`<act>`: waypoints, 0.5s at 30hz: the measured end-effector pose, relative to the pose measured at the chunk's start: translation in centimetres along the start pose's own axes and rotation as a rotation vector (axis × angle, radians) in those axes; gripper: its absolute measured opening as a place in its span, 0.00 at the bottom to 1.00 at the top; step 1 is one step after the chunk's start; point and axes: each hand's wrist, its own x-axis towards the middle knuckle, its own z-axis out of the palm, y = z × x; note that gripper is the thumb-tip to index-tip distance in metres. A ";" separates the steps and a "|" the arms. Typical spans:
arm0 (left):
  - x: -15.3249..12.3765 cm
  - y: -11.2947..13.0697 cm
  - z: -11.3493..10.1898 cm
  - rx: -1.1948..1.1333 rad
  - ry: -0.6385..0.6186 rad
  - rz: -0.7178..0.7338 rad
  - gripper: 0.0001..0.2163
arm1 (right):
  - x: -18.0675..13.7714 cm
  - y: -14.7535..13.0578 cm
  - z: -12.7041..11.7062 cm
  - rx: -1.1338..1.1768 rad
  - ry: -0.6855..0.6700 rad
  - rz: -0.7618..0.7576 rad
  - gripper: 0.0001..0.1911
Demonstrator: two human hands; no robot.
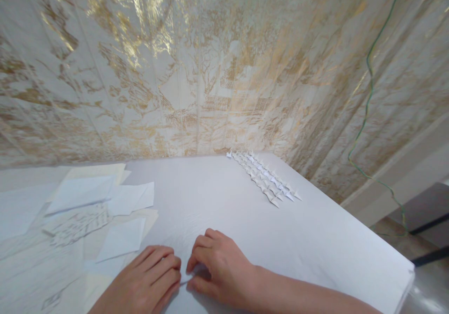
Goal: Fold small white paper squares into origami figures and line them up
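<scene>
Low on the white table, my two hands nearly meet over a small folded piece of paper. Only a thin sliver of it shows between them; the rest is hidden under the fingers. My left hand has its fingers bent and pressed together at the paper's left side. Thumb and curled fingers of my right hand close on the right side of the same paper. Beyond my right hand, small white folded-paper figures, like cranes, stand in tight slanting rows.
Loose sheets and squares of paper overlap on the left of the white table, some with printing. A gold-patterned wall covering rises along the back edge. A green cord hangs at right, beyond the table's right edge.
</scene>
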 end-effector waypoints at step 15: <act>0.0 0.7 0.9 -0.294 -0.103 -0.413 0.06 | 0.8 -0.7 0.3 0.110 0.081 0.092 0.04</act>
